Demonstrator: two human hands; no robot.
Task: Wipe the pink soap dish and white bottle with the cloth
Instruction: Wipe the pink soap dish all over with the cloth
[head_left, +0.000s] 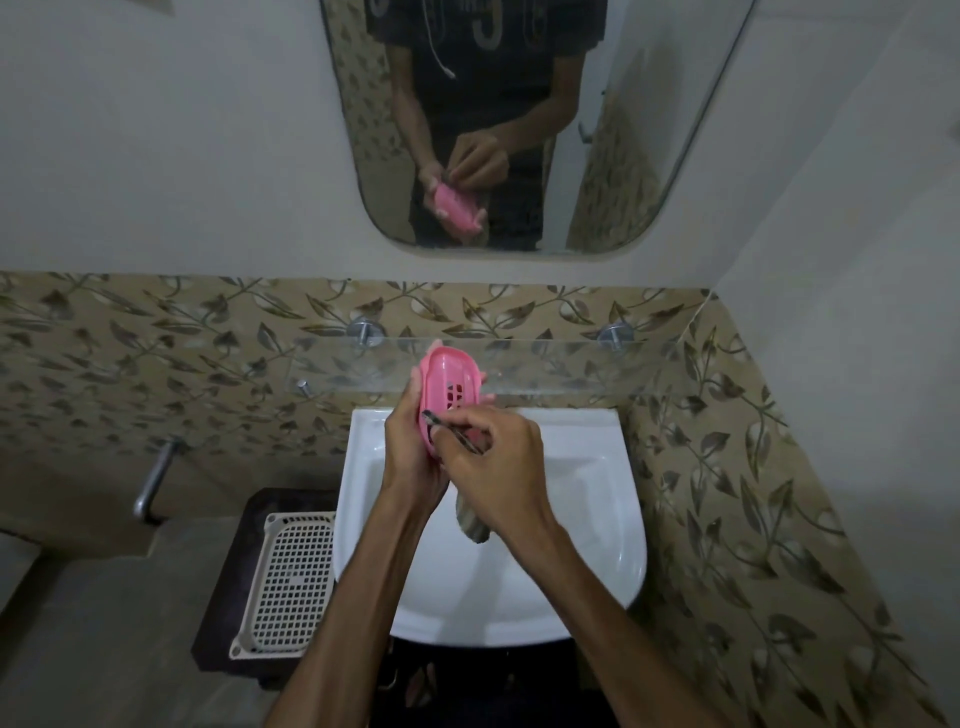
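Pink soap dish (451, 391) gripped in left hand (410, 452), right hand (496, 462) pressing cloth (470, 522)

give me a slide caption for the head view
Left hand holds pink soap dish over sink; right hand wipes with cloth.

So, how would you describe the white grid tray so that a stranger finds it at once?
Find the white sink under the mirror. Just left of the sink, lower down, the grid tray lies on a dark stand. It is flat, off-white and full of small square holes, unlike the pink dish held in the hands.
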